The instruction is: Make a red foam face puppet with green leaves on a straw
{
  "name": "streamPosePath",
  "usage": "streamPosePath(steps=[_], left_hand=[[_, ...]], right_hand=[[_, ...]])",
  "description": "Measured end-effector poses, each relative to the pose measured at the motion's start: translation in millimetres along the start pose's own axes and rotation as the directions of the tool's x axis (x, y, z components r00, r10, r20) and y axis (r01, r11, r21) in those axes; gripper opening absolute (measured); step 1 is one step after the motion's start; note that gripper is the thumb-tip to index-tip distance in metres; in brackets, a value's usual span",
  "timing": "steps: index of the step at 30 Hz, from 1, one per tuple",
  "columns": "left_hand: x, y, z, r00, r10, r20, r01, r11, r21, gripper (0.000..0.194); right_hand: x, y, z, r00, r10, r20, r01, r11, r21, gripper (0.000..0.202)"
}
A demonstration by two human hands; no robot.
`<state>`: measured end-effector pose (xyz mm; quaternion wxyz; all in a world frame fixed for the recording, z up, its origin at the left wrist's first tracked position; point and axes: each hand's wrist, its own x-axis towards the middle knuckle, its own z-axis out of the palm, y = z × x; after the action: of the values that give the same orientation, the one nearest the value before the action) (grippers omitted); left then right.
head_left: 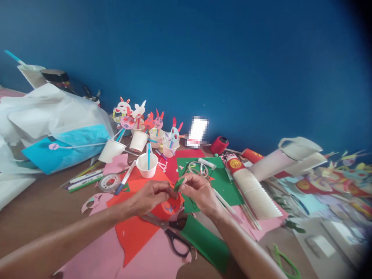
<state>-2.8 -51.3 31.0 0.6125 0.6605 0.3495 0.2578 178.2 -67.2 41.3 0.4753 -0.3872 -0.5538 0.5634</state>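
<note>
My left hand (pixel 151 197) is closed, its fingertips meeting my right hand's at a small green paper piece (pixel 179 184). My right hand (pixel 197 190) pinches that piece between thumb and fingers. Just under my hands lies an orange paper shape (pixel 171 207) with a blue drawn face. What my left fingertips grip, if anything, is hidden. Black-handled scissors (pixel 177 240) rest below on orange paper (pixel 135 232) and pink paper. A green paper strip (pixel 205 242) lies under my right wrist.
A white cup (pixel 147 166) with a blue stick stands ahead, with paper animal figures in cups behind. A tape roll (pixel 109 182) and pens are at left. Stacked cups (pixel 257 193), green paper (pixel 229 186) and a white pitcher (pixel 273 161) are at right. Green scissors (pixel 286 263) lie lower right.
</note>
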Motion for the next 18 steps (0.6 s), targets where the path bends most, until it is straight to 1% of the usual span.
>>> streamPosePath(steps=[2, 4, 7, 11, 13, 15, 16, 18], left_hand=[[-2, 3, -2.7, 0.999, -0.006, 0.054, 0.013, 0.992, -0.123, 0.019], [-3, 4, -4.5, 0.996, -0.006, 0.092, 0.023, 0.983, -0.180, 0.024], [-5, 3, -5.0, 0.992, 0.007, 0.127, 0.021, 0.977, -0.214, 0.025], [-6, -1, -3.2, 0.989, -0.007, 0.145, 0.047, 0.960, -0.275, 0.018], [-6, -3, -2.3, 0.987, -0.020, 0.159, 0.070, 0.946, -0.316, 0.016], [-5, -5, -1.5, 0.986, -0.043, 0.159, 0.098, 0.928, -0.359, 0.016], [-5, -6, -1.2, 0.989, -0.050, 0.142, 0.101, 0.922, -0.374, 0.017], [-4, -7, -0.5, 0.996, -0.056, 0.072, 0.080, 0.918, -0.389, 0.017]], right_hand=[[-2, -8, 1, 0.992, -0.110, 0.066, 0.119, 0.983, -0.139, 0.008], [-5, -17, 1, 0.976, -0.170, 0.132, 0.199, 0.948, -0.248, 0.007], [-9, -25, 1, 0.959, -0.191, 0.211, 0.255, 0.905, -0.339, 0.004], [-10, -27, 1, 0.941, -0.211, 0.265, 0.302, 0.879, -0.370, 0.006], [-9, -26, 2, 0.940, -0.214, 0.267, 0.309, 0.867, -0.391, 0.006], [-8, -24, 3, 0.947, -0.214, 0.240, 0.301, 0.851, -0.430, 0.007], [-8, -22, 4, 0.953, -0.223, 0.207, 0.295, 0.843, -0.450, 0.008], [-6, -20, 5, 0.958, -0.259, 0.120, 0.284, 0.827, -0.486, 0.011]])
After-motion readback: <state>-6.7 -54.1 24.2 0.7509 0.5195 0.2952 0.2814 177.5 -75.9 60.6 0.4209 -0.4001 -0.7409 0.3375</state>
